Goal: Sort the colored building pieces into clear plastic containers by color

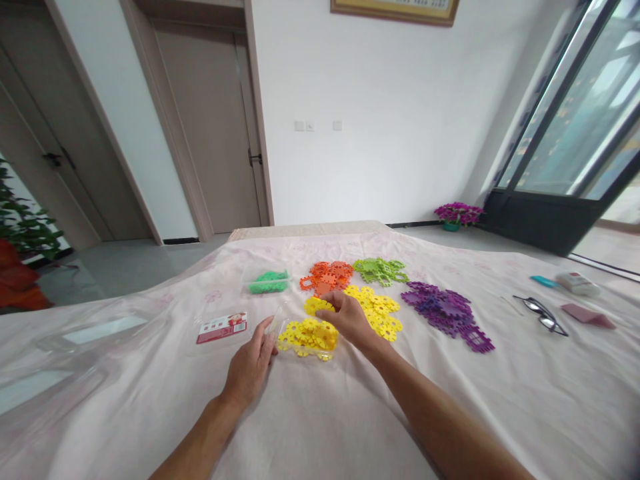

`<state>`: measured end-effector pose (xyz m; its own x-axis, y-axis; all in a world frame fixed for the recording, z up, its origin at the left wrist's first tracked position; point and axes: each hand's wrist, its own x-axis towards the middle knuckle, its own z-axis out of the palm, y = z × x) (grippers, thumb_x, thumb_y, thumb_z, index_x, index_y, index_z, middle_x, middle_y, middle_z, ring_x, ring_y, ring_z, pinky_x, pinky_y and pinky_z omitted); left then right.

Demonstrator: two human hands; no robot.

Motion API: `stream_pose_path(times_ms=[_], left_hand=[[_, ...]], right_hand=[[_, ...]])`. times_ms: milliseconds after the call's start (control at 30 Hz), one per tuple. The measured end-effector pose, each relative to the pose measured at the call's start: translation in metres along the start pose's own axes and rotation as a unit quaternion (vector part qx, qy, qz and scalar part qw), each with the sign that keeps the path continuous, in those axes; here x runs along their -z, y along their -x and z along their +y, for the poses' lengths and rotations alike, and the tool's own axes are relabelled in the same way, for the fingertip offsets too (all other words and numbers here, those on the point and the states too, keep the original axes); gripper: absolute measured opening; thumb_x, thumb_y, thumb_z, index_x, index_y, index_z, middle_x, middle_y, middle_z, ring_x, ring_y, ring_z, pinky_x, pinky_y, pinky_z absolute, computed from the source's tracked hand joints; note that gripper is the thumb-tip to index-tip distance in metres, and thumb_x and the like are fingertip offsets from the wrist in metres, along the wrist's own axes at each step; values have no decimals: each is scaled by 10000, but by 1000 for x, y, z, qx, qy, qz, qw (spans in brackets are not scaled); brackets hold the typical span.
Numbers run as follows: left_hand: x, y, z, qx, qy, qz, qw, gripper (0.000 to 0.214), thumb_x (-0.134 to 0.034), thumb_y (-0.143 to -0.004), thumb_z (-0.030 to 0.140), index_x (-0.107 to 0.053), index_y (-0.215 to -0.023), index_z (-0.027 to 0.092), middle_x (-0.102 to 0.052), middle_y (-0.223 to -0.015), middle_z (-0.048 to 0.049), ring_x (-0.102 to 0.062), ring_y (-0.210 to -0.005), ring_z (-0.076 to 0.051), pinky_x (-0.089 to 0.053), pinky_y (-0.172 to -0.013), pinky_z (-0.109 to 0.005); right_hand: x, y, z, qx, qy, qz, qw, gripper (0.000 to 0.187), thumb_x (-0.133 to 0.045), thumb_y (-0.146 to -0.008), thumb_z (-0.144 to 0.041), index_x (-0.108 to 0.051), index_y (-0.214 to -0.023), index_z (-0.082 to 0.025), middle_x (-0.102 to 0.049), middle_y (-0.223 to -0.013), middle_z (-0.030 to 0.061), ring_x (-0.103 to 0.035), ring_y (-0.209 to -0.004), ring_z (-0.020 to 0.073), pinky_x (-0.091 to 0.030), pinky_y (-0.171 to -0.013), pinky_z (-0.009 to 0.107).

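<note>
My left hand grips the left side of a clear plastic box. Yellow flower-shaped plastic pieces lie heaped inside it. Above the box's far right corner, my right hand pinches a yellow flower piece between thumb and fingers. Just beyond that hand spreads a loose pile of more yellow pieces on the cloth. Orange pieces and lime-green pieces lie in piles farther back. A purple pile is to the right.
A clear box of green pieces stands at the back left, near a printed card. Clear plastic trays lie at far left. Glasses, a pink cloth and a white packet are at right.
</note>
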<state>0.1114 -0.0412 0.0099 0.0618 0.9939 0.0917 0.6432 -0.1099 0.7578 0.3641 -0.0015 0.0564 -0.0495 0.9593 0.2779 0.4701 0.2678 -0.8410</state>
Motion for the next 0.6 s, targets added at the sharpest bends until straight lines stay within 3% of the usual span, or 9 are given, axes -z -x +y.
stream_pose_path(times_ms=[133, 333, 467, 600], left_hand=[[1, 0, 1, -4, -3, 2, 1000, 567, -273, -1009, 510, -428, -1479, 234, -728, -860, -48, -697, -811, -220, -478, -751, -310], [0, 0, -1, -12, -9, 1, 1000, 567, -270, -1011, 504, -421, -1485, 232, -739, -866, -50, -706, -831, -227, -478, -748, -312], [0, -1, -1, -6, -1, 0, 1000, 585, -271, -1005, 530, -422, -1485, 233, -742, -881, -55, -703, -809, -227, -483, -744, -316], [0, 0, -1, -5, 3, 2, 1000, 588, -270, -1001, 536, -424, -1482, 235, -741, -879, -52, -700, -777, -224, -490, -747, -323]], right_hand=[[-9, 7, -8, 34, 47, -58, 997, 313, -696, -809, -277, -701, -1115, -214, -758, -928, 18, -670, -783, 164, -498, -706, 266], [7, -2, 15, 73, 206, 40, 975, 249, -572, -898, -204, -707, -1104, -241, -741, -1139, 42, -665, -1002, 198, -482, -928, 324], [35, -11, 31, 29, 344, 55, 937, 344, -536, -902, -187, -687, -1209, -226, -719, -1213, 71, -609, -1134, 251, -427, -992, 355], [56, -15, 44, -41, 397, 43, 916, 397, -530, -901, -230, -664, -1274, -200, -722, -1199, 89, -604, -1128, 274, -424, -957, 356]])
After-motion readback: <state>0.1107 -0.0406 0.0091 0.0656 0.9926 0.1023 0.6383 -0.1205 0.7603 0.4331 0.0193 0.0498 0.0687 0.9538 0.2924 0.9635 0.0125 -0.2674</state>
